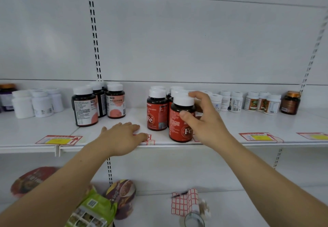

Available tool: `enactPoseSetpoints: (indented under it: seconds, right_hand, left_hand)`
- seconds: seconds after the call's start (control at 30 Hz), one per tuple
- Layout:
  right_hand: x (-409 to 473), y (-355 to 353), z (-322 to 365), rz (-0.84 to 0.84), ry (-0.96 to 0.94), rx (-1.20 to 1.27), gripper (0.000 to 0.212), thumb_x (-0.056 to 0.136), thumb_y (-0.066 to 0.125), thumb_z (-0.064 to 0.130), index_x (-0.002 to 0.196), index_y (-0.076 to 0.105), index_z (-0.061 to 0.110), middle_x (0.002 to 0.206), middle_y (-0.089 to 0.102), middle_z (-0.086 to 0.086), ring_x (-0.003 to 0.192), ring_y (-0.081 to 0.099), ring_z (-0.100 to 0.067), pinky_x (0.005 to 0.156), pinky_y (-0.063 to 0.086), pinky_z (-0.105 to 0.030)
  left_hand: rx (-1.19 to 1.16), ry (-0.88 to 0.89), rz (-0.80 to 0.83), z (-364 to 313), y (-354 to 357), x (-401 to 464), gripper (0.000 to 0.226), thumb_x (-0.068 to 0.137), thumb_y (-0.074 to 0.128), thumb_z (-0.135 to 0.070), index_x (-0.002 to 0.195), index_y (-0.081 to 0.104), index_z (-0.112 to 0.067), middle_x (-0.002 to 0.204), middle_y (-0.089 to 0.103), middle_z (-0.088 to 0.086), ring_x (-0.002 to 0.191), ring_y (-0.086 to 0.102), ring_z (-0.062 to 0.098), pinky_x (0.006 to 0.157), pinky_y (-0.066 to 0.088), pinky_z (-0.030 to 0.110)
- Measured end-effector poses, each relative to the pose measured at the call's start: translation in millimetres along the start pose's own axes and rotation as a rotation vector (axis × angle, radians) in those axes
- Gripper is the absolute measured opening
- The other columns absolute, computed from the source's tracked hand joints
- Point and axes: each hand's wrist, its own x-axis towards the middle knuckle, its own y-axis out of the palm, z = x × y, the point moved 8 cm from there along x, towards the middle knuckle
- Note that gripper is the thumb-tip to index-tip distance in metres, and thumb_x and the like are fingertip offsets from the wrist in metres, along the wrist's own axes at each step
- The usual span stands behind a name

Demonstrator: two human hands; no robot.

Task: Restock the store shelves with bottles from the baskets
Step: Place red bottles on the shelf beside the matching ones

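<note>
Both our hands reach to the shelf (230,125). Our right hand (204,120) holds a red bottle (181,122) with a white cap: thumb on its front label, fingers curled over the cap and round the far side. That bottle stands upright at the shelf's front edge, and we judge we are setting it into place or turning its label outward. Our left hand (122,134) lies flat and relaxed on the shelf's front edge, left of the red bottle, holding nothing, likely steadying us. Just behind and left of the held bottle stand more red bottles (157,109) of the same kind, so this one fronts the group. Farther left stand pink-labelled dark bottles (85,107), then plain white bottles (32,104). Right of the red bottle runs a row of small white bottles (236,101), ending in a brown jar (290,103). Price tags (58,139) mark the shelf's front edge. No basket is visible.
</note>
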Motion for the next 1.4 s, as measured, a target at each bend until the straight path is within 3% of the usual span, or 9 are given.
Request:
enactPoseSetpoints:
  seconds: [0.13,0.23,0.37,0.57,0.7,0.87,1.07,1.3,1.4]
  right_hand:
    - [2.2,2.4,-6.2,0.023,0.058,-0.074,0.063,0.079,0.072,0.032,0.126,0.034,0.048,0.122,0.047,0.019,0.113,0.047,-0.004,0.092,0.041,-0.028]
    - [4.5,4.7,-9.9,0.062,0.072,-0.104,0.087,0.075,0.077,0.028,0.140,0.023,0.043,0.131,0.040,0.017,0.118,0.044,-0.004,0.097,0.041,-0.029]
    - [13.6,8.3,-18.7,0.097,0.121,-0.074,0.097,0.077,0.076,0.024,0.147,0.011,0.040,0.127,0.044,0.018,0.114,0.047,-0.006,0.095,0.038,-0.026]
    - [36.6,16.9,-41.1,0.158,0.159,-0.044,0.086,0.076,0.074,0.031,0.140,0.018,0.044,0.120,0.054,0.018,0.111,0.054,-0.007,0.099,0.044,-0.035]
    - [52.6,26.7,-47.7,0.183,0.142,-0.057,0.082,0.080,0.073,0.033,0.141,0.019,0.038,0.126,0.050,0.014,0.113,0.051,-0.008,0.092,0.040,-0.028]
    - [70.6,39.2,-55.2,0.224,0.140,-0.106,0.078,0.080,0.072,0.038,0.140,0.022,0.035,0.134,0.048,0.010,0.120,0.049,-0.014,0.102,0.042,-0.038]
    - [82.7,42.1,-58.8,0.250,0.152,-0.144,0.077,0.079,0.074,0.035,0.140,0.027,0.027,0.125,0.048,0.011,0.112,0.047,-0.009,0.093,0.040,-0.029]
    - [81.5,36.2,-59.8,0.227,0.183,-0.176,0.081,0.075,0.076,0.040,0.139,0.029,0.025,0.134,0.051,0.005,0.122,0.051,-0.018,0.100,0.044,-0.040]
    - [84.2,29.3,-52.0,0.211,0.163,-0.190,0.079,0.076,0.075,0.041,0.139,0.031,0.026,0.124,0.051,0.010,0.120,0.051,-0.015,0.091,0.042,-0.029]
  left_hand:
    - [0.027,-0.013,0.022,0.3,-9.0,-2.2,0.074,0.085,0.034,-0.071,0.148,0.018,-0.034,0.157,0.020,-0.007,0.144,0.017,0.020,0.113,0.005,0.058]
    - [-0.126,0.059,-0.107,-13.2,-28.7,1.7,0.091,0.081,0.058,-0.057,0.150,0.005,-0.030,0.157,0.019,-0.002,0.141,0.025,0.021,0.114,0.021,0.043]
    - [-0.587,0.142,-0.067,-36.1,-28.7,21.1,0.111,0.076,0.075,-0.023,0.149,-0.008,-0.032,0.139,0.042,-0.004,0.109,0.050,0.012,0.089,0.038,0.022]
    - [-0.680,0.181,-0.043,-48.0,-28.8,47.0,0.103,0.075,0.074,-0.010,0.147,0.003,-0.027,0.092,0.050,-0.018,0.075,0.049,-0.006,0.053,0.035,0.003]
    - [-0.654,0.140,-0.030,-43.1,-27.2,67.0,0.099,0.074,0.075,-0.012,0.144,0.006,-0.025,0.104,0.055,-0.005,0.084,0.054,0.006,0.072,0.042,0.018]
    - [-0.633,0.090,-0.045,-33.4,-27.5,92.9,0.101,0.071,0.074,-0.011,0.143,0.005,-0.026,0.111,0.058,0.005,0.097,0.059,0.020,0.088,0.048,0.036]
    - [-0.670,0.088,-0.060,-27.5,-28.5,107.7,0.103,0.073,0.076,-0.013,0.146,0.004,-0.025,0.111,0.052,-0.001,0.098,0.052,0.016,0.084,0.038,0.029]
    - [-0.653,0.078,-0.065,-25.1,-27.3,112.0,0.107,0.071,0.079,-0.018,0.146,0.003,-0.028,0.120,0.054,0.000,0.101,0.051,0.015,0.088,0.038,0.028]
    - [-0.601,0.056,-0.050,-26.6,-31.1,108.4,0.111,0.074,0.076,-0.020,0.148,-0.006,-0.028,0.130,0.051,0.003,0.108,0.050,0.020,0.094,0.037,0.031]
